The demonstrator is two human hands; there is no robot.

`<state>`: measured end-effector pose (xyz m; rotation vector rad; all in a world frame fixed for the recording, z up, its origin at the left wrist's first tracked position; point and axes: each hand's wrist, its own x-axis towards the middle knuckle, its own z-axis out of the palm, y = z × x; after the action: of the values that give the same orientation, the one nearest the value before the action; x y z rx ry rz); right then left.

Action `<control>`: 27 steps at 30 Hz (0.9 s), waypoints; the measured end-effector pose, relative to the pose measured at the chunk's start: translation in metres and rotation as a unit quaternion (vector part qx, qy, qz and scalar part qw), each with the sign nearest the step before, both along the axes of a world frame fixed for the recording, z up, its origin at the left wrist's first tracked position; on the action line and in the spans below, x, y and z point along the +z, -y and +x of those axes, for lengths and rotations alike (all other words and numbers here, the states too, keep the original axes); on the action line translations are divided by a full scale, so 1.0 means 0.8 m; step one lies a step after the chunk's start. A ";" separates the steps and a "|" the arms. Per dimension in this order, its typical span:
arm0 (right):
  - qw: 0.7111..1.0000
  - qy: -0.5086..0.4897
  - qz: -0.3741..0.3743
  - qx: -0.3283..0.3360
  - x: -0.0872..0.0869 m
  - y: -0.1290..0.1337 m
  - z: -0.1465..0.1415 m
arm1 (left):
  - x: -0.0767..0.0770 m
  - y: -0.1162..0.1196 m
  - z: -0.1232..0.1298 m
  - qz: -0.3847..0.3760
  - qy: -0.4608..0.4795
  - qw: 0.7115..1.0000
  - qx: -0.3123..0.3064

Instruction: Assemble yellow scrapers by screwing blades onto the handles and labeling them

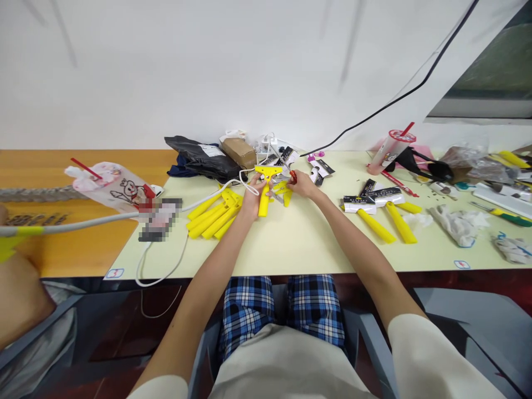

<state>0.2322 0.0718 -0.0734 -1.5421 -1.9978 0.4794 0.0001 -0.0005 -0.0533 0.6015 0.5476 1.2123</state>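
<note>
White wall [208,72] stands behind a long pale counter [266,249], and a wood table [83,172] meets it at 9 o'clock. Another person's arm [19,293] shows at the far left edge. On the counter, the person's two hands sit close together near the middle. The left hand [252,199] curls shut around the handle of a yellow scraper [263,199], and the wide head of the scraper points to 12 o'clock. The right hand [302,185] pinches small red scissors [293,177] just beside that head. They are small in the view, so they may be some other red tool.

A heap of yellow scrapers [211,216] lies at 9 o'clock from the hands, by a white cord [208,203]. Two more yellow scrapers [376,226] lie at 3 o'clock, with black and white cards [359,204] on them. A black bag [202,158] and a brown box [238,153] sit at 11 o'clock. A plastic cup [390,148] with a red straw stands at 2 o'clock.
</note>
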 end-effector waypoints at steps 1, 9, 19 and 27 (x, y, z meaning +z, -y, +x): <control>1.000 0.003 0.002 0.000 -0.001 0.000 0.000 | 0.000 0.000 0.000 0.002 -0.001 1.000 -0.001; 1.000 0.017 0.022 -0.004 -0.004 0.002 -0.004 | -0.001 0.000 0.001 0.016 0.012 1.000 -0.008; 0.997 -0.002 0.068 -0.041 -0.006 0.024 0.007 | -0.004 0.006 0.010 0.030 0.016 0.999 -0.030; 0.996 -0.012 0.079 -0.040 -0.005 0.055 0.052 | -0.007 0.014 0.019 0.053 -0.003 0.996 -0.067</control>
<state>0.2738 0.0282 -0.0774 -1.5035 -1.8993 0.2985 0.0155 -0.0113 -0.0591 0.7200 0.4427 1.1176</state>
